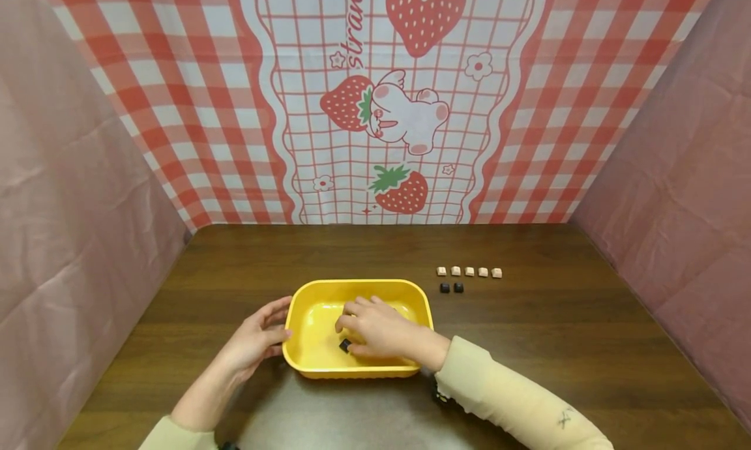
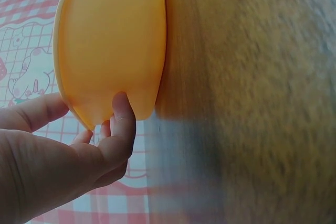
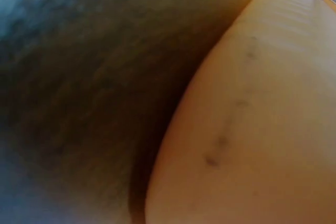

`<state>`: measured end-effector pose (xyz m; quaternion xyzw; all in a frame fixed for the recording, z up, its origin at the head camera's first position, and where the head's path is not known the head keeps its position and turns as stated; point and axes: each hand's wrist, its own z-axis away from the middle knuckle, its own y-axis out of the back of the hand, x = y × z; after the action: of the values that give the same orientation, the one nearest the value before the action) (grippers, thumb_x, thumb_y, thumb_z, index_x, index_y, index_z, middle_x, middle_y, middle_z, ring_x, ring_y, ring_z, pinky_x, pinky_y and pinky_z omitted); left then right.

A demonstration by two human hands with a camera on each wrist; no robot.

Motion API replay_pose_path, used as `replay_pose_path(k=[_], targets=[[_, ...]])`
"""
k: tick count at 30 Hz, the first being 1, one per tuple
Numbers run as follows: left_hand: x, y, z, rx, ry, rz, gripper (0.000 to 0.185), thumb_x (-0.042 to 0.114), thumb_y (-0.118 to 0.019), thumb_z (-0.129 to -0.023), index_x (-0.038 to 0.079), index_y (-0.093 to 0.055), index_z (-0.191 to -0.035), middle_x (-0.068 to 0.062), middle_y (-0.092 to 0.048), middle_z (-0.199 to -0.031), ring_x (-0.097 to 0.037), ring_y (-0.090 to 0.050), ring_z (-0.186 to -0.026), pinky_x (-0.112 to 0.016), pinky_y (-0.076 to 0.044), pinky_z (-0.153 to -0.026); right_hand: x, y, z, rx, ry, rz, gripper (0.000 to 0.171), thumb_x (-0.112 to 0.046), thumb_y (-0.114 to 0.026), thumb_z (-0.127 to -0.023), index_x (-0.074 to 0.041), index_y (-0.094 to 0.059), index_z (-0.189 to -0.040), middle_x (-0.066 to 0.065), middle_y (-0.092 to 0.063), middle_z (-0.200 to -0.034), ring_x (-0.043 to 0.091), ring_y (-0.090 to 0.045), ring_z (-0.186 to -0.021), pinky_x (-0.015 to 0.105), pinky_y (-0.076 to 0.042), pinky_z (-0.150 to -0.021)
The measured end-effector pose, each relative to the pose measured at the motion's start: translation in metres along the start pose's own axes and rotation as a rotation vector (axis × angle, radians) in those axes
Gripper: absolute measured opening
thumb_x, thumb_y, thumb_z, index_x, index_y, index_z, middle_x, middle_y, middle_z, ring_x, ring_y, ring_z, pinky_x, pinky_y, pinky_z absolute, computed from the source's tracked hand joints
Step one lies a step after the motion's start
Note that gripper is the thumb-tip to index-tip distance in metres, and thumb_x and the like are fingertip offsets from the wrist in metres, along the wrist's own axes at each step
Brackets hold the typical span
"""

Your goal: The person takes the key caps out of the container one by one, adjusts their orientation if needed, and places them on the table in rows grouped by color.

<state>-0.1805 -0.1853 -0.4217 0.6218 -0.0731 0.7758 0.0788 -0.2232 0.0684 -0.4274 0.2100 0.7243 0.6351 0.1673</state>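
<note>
A yellow plastic basin (image 1: 358, 373) stands on the table in the head view. At its left end my left hand (image 1: 255, 339) holds the rim and outer wall. The left wrist view shows the bent fingers of that left hand (image 2: 89, 153) against the basin's wall (image 2: 113, 40). My right hand (image 1: 375, 326) reaches down inside the basin, thumb and fingers apart. By its thumb tip lies a small black keycap (image 1: 345, 345) on the basin floor. The palm hides part of the floor. In the right wrist view only the basin's outer wall (image 3: 262, 129) fills the near side.
Right of the basin is a row of several pale keycaps (image 1: 469, 272), with two black keycaps (image 1: 452, 287) in front of it. The brown wooden table (image 1: 528, 332) meets a strawberry-print checked cloth (image 1: 381, 143) at the back. Pink cloths hang at both sides.
</note>
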Motion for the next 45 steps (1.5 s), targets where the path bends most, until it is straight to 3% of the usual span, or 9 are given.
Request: replay_pose_path(k=[10, 20, 31, 37, 45], targets=[[-0.001, 0.001, 0.000, 0.000, 0.003, -0.002, 0.063, -0.007, -0.050, -0.088, 0.001, -0.027, -0.146, -0.028, -0.035, -0.141, -0.024, -0.058, -0.102, -0.033, -0.054, -0.073, -0.002, -0.006, 0.000, -0.017, 0.067, 0.082, 0.018, -0.033, -0.068, -0.082, -0.024, -0.062, -0.097, -0.008, -0.051, -0.089, 0.012, -0.047, -0.082, 0.026, -0.034, -0.065], [0.000, 0.000, 0.001, 0.001, 0.006, -0.008, 0.063, -0.007, -0.051, -0.089, 0.001, -0.026, -0.146, -0.028, -0.034, -0.141, -0.024, -0.057, -0.103, -0.035, -0.054, -0.074, -0.001, -0.007, 0.001, 0.001, 0.054, 0.086, 0.013, -0.031, -0.067, -0.082, -0.024, -0.061, -0.091, -0.008, -0.049, -0.084, 0.010, -0.047, -0.077, 0.023, -0.031, -0.061], [0.001, 0.000, 0.001, 0.001, 0.010, -0.013, 0.063, -0.006, -0.052, -0.088, 0.001, -0.026, -0.146, -0.028, -0.034, -0.141, -0.025, -0.057, -0.106, -0.038, -0.054, -0.076, 0.010, 0.019, 0.010, -0.033, 0.006, 0.040, 0.019, -0.036, -0.068, -0.084, -0.023, -0.062, -0.096, -0.007, -0.051, -0.089, 0.012, -0.049, -0.085, 0.025, -0.034, -0.067], [0.001, 0.000, 0.001, -0.001, 0.011, -0.015, 0.063, -0.006, -0.052, -0.088, 0.001, -0.026, -0.146, -0.028, -0.034, -0.141, -0.025, -0.057, -0.106, -0.037, -0.054, -0.075, 0.018, 0.039, 0.019, -0.033, -0.014, 0.017, 0.018, -0.033, -0.069, -0.084, -0.022, -0.062, -0.097, -0.005, -0.053, -0.091, 0.013, -0.050, -0.087, 0.033, -0.042, -0.074], [0.001, 0.000, 0.001, 0.003, 0.007, -0.012, 0.063, -0.007, -0.052, -0.088, 0.001, -0.027, -0.146, -0.029, -0.034, -0.140, -0.026, -0.057, -0.106, -0.037, -0.054, -0.075, 0.034, 0.058, 0.033, -0.020, -0.056, 0.033, 0.019, -0.032, -0.070, -0.083, -0.021, -0.062, -0.097, -0.004, -0.055, -0.096, 0.016, -0.049, -0.090, 0.031, -0.037, -0.069]])
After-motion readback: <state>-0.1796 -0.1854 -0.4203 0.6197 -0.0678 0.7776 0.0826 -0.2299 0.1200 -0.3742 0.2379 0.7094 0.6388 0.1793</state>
